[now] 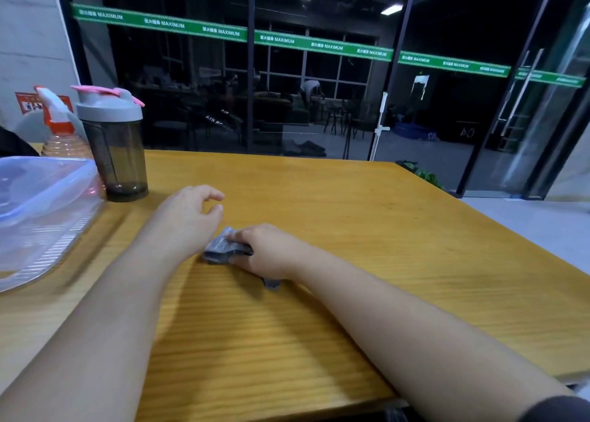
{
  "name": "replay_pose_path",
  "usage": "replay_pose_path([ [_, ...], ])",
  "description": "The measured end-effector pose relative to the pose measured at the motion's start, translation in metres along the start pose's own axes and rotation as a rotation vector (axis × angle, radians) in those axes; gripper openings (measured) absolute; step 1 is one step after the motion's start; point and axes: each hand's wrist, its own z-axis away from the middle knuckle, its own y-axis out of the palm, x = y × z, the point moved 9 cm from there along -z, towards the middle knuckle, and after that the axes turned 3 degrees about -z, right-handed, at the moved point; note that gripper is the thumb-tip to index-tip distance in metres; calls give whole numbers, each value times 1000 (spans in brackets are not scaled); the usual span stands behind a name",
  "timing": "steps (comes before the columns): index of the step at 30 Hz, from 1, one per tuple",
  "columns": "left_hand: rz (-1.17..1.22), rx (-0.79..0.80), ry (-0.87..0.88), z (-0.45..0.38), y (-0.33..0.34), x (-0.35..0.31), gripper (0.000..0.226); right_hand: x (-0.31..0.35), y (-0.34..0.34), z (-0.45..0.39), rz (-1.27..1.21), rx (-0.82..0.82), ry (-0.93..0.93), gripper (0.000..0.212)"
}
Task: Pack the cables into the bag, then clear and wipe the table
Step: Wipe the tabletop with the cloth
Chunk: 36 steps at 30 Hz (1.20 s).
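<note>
Yellow wooden worktop (367,230) carries one grey cloth (223,249), near centre, pinched under the right hand (265,249); left hand (191,211) hovers just beside it, fingers loosely curled, holding nothing. At left: one clear plastic container (41,207), one smoky shaker bottle (115,147) with pink-and-grey lid, one orange spray bottle (60,127). Green strip (319,44) on the glass reads "MAXIMUM", repeated.

Shaker bottle (112,143), grey lid, stands far left. Spray bottle (59,127) just behind-left of shaker. Clear plastic container (41,211) just in front-left of shaker.
</note>
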Motion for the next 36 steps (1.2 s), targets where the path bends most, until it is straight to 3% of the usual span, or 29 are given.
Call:
replay_pose_path([
  [4, -12, 5, 0, 2, -1, -1, 25, 25, -5, 40, -107, 90, -223, 40],
  [8, -2, 10, 6, 3, 0, -2, 25, 11, -21, 72, -231, 181, -163, 31],
  [13, 37, -34, 14, 5, -3, -5, 24, -41, -55, 31, -238, -152, 58, 31],
  [16, 42, -44, 28, 6, -3, -7, 23, -44, -23, -8, -62, -119, 84, 39],
  [21, 60, -65, 55, 6, -5, -11, 24, 9, 9, -19, 20, -21, -135, 44],
  [24, 68, -99, 74, 9, -12, -18, 25, 35, 8, 12, -48, 65, -330, 44],
  [27, 72, -101, 80, 12, -10, -22, 23, 37, 1, 57, -115, 160, -393, 48],
  [32, 80, 44, 147, 18, 21, -35, 20, -19, -19, 111, -200, 184, -192, 65],
  [36, 69, 214, 245, 32, 45, -55, 20, -98, -37, 126, -140, 16, 96, 60],
])
